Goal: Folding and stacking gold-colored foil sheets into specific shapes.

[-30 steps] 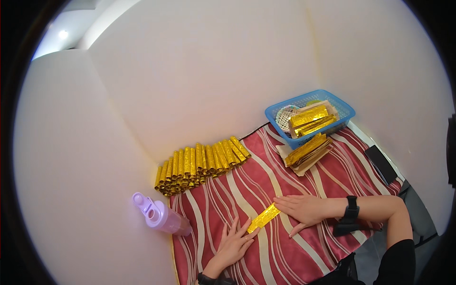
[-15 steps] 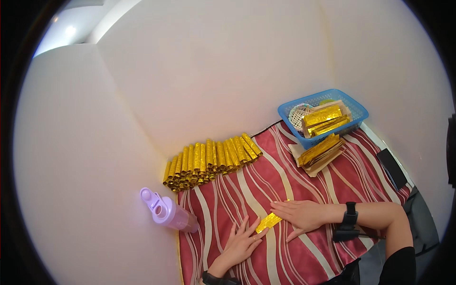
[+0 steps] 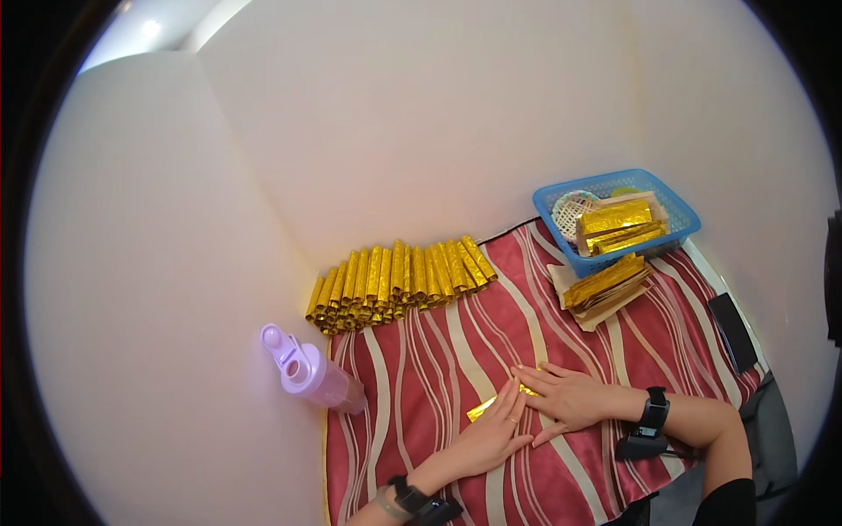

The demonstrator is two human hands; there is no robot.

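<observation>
Reference centre for clock directions: the narrow, shiny gold foil strip (image 3: 478, 410). It lies flat on the red cloth with wavy cream stripes (image 3: 403, 386), its length running from 8 to 2 o'clock, middle section covered by the hands.

Left hand (image 3: 487, 443): flat across the strip, fingers extended and nearly together, pointing to 1 o'clock; nothing gripped. Right hand (image 3: 570, 399): flat over the strip's 2 o'clock end, fingers extended toward 10 o'clock, thumb spread; nothing gripped. The fingers meet; exact contact cannot be determined.

Surrounding items:
- 11 o'clock: piled gold paper tubes (image 3: 399, 276).
- 1 o'clock: blue perforated plastic basket (image 3: 693, 221), containing gold foil packets (image 3: 623, 216) and a round, pale woven piece (image 3: 574, 213).
- Between 1 and 2 o'clock: stacked gold-and-brown paper sheets (image 3: 610, 289), just beside the basket.
- 9 o'clock: translucent lilac plastic bottle (image 3: 320, 377), lid fitted.
</observation>
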